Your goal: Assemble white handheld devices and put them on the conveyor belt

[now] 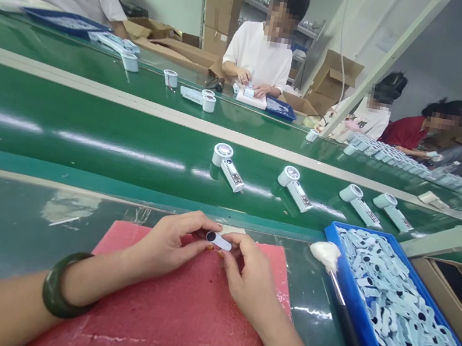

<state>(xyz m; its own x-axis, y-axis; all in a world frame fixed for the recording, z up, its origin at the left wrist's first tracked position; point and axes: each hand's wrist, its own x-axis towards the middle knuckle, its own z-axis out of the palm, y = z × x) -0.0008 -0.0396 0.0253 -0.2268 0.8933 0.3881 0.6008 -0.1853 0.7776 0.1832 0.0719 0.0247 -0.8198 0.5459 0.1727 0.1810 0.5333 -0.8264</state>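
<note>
Both my hands meet over a red foam mat on the green bench. Between their fingertips they pinch one small pale-blue plastic piece with a dark round hole at its left end. My left hand, with a dark green bangle on the wrist, grips the end with the hole. My right hand holds the other end. The piece sits just above the mat's far edge.
A blue tray heaped with several similar pale-blue pieces stands at my right, a white-tipped brush beside it. On the green conveyor beyond lie several white handheld devices. Other people work at the far side among cardboard boxes.
</note>
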